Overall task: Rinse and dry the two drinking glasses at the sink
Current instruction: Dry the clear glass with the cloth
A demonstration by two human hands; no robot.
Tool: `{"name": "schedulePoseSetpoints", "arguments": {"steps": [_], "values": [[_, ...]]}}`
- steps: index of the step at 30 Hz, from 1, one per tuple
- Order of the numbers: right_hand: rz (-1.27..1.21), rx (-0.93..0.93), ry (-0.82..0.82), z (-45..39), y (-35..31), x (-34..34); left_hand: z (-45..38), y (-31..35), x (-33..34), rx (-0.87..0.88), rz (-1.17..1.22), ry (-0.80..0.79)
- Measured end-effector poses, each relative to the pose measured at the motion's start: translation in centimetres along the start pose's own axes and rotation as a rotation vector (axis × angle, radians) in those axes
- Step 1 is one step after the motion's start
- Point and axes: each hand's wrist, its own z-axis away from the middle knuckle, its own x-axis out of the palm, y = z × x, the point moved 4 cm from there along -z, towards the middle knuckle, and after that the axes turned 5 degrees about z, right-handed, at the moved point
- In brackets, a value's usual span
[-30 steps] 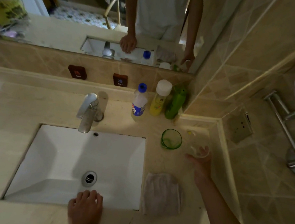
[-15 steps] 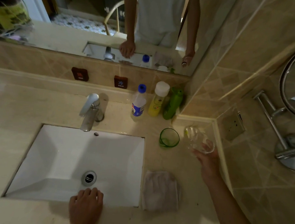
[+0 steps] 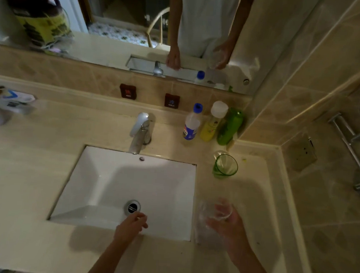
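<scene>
My right hand grips a clear drinking glass, held in the air over the counter just right of the sink's front corner, its mouth tilted away from me. A green drinking glass stands upright on the counter to the right of the white sink. My left hand hovers over the sink's front edge near the drain, fingers loosely bent and holding nothing. The chrome faucet stands behind the basin with no water running. A pale cloth shows blurred beneath the clear glass.
Three bottles stand in the back right corner: blue-capped, yellow, green. A tiled wall with a socket and a metal rail closes the right side. A mirror hangs behind; small items sit at far left.
My right hand has picked the clear glass up from the back right of the counter and brought it toward me. My left hand has lifted off the counter's front edge.
</scene>
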Motion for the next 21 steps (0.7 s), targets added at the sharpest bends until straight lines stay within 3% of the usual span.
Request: {"name": "schedulePoseSetpoints", "arguments": {"steps": [4, 10, 13, 16, 21], "values": [[0.024, 0.043, -0.066, 1.5, 1.1, 6.0, 2.7, 2.9, -2.3, 0.11, 0.27, -0.065], [0.02, 0.204, -0.02, 4.3, 0.4, 13.7, 6.9, 5.7, -3.3, 0.236, 0.412, -0.3], [-0.139, 0.276, 0.015, 5.5, 0.2, 16.1, 7.6, 5.7, -3.2, 0.247, 0.46, -0.426], [-0.3, 0.321, 0.031, 6.8, 0.0, 17.4, 6.6, 4.9, -3.4, 0.263, 0.488, -0.395], [-0.217, 0.241, -0.004, 8.1, -0.9, 17.2, 3.6, 3.5, -4.0, 0.221, 0.663, -0.279]]}}
